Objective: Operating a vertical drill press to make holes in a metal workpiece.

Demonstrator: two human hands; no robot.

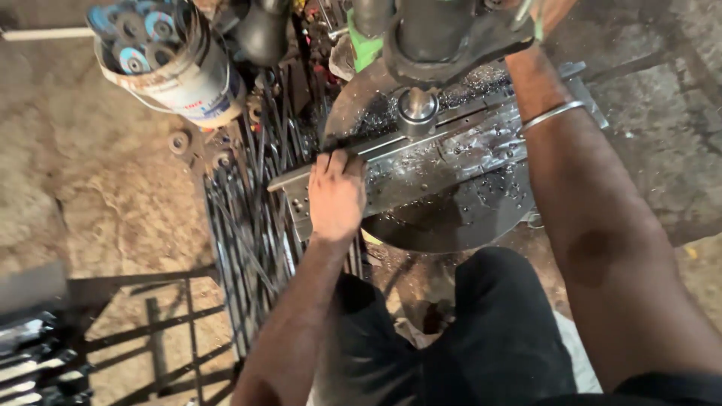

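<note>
A flat steel bar point(421, 162) lies across the round drill-press table point(451, 225), under the chuck point(417, 105), amid metal shavings. The left hand point(336, 197) presses flat on the bar's near end, fingers spread. The right hand point(553, 9) reaches up past the machine head; its grip cannot be told

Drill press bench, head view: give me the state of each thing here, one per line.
Left hand: pressed flat on the dark flat bar.
Dark flat bar: lying across the drill table under the spindle.
Spindle: just above the bar.
Drill table: strewn with metal chips.
Bucket: upright, full of discs.
Right hand: raised, out of frame.
</note>
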